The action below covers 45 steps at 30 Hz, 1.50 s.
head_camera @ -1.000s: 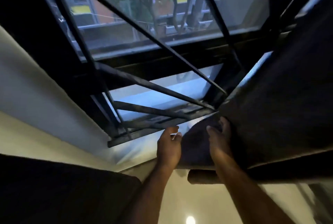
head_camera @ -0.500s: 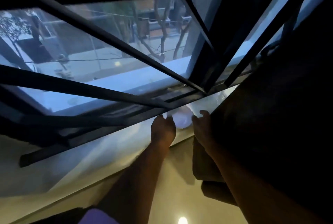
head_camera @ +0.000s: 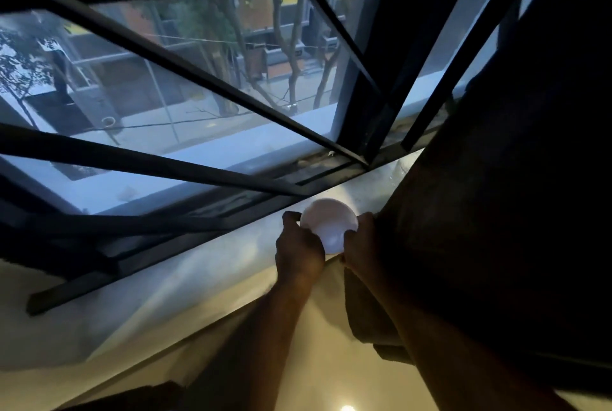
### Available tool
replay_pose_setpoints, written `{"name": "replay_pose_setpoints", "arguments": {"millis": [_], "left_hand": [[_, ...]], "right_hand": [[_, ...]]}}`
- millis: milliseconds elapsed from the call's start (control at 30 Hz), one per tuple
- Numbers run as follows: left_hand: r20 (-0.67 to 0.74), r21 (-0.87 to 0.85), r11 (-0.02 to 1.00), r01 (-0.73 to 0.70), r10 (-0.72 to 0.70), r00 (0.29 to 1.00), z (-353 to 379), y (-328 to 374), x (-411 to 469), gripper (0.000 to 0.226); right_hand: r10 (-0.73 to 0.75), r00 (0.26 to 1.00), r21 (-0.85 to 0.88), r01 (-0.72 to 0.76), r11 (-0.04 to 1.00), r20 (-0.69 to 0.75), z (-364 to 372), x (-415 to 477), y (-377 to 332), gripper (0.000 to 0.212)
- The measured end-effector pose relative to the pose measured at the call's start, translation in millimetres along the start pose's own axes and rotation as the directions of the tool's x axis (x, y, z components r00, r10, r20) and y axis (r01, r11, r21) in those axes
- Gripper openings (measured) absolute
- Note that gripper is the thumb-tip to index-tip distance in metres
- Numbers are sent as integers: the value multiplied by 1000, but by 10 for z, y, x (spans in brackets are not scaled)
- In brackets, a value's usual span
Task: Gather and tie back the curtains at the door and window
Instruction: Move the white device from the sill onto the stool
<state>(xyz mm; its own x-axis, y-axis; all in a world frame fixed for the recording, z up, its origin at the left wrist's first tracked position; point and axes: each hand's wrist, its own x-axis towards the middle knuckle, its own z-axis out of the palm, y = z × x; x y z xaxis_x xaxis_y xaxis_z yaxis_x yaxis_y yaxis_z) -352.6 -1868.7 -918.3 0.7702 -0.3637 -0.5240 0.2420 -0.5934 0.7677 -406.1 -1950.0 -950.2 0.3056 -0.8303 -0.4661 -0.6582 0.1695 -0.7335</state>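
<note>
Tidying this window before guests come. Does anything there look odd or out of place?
Yes: a white round object sits on the sill beside the dark curtain, gripped by the left hand and right hand. What it is isn't clear.

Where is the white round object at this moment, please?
In the head view it sits centre-right, the white round object held between the left hand and right hand.

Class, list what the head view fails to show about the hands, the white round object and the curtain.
- White round object: what it is stays unclear; glare and both hands cover its edges.
- Right hand: its grip is hidden, its far side lost in the dark curtain.
- Left hand: fingertips curl out of sight behind the object.
- Curtain: folds and any tie lost in shadow; top and right cut by the frame edge.
</note>
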Motion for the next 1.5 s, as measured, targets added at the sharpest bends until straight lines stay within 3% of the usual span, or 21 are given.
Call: {"name": "replay_pose_setpoints", "arguments": {"millis": [167,400,567,667,900,1133,1500], "left_hand": [[4,-87,995,-52,52,999,-558,156,-688,27],[-113,-80,953,-293,283,952,-1491,733,-2073,16],[-142,-76,918,-390,377,915,-1693,1171,-3137,10],[-144,-55,896,-440,429,892,-1569,1331,-3798,10],[43,-244,770,-589,616,787,-555,1695,-5046,5],[333,-301,701,-646,712,618,1000,2392,-5358,19],[679,-176,724,-667,580,451,3253,3236,-4490,18]], "right_hand": [[-33,999,51,31,998,40,-332,-948,-296,37],[-115,988,67,108,992,105,-1164,-2673,-992,37],[-291,957,73,291,954,-15,-2094,-3566,-1177,4],[-292,956,105,292,950,-18,-2693,-3911,-1129,5],[-252,931,230,314,921,-265,-4289,-4343,-639,12],[-118,813,305,343,888,-570,-5625,-4019,-94,13],[186,717,418,159,894,-671,-6641,-2308,426,13]]}}
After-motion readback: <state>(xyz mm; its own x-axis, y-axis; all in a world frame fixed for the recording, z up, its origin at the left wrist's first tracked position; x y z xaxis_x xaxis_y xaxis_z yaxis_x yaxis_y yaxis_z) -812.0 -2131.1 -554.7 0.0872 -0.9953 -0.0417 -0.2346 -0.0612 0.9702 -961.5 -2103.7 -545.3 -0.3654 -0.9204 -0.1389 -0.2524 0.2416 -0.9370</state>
